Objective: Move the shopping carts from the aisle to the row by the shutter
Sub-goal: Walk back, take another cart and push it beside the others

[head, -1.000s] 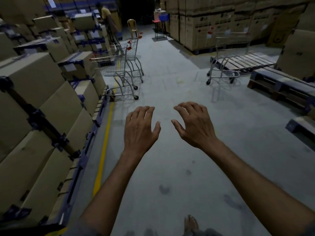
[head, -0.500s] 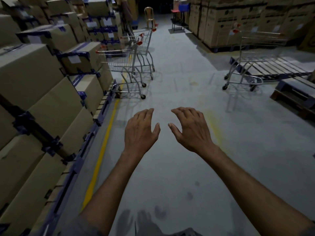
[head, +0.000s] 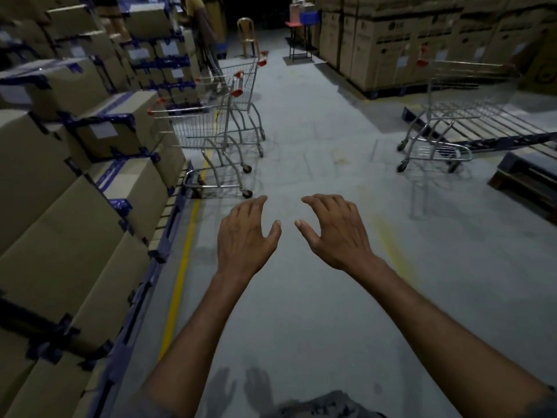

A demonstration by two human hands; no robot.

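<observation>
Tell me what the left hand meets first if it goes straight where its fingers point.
Likely the nearest shopping cart, low down, just ahead of the left hand; only floor shows between, though depth is unclear.

Warehouse: stacked cardboard boxes (head: 69, 212) on pallets (head: 494, 140), bare concrete floor (head: 316, 312).

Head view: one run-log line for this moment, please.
left hand: open | right hand: open | two silver wire shopping carts: ahead-left, untouched | third silver wire cart: ahead-right, untouched

Both hands, left (head: 245, 236) and right (head: 337, 233), reach forward, fingers loosely curled, empty.
</observation>
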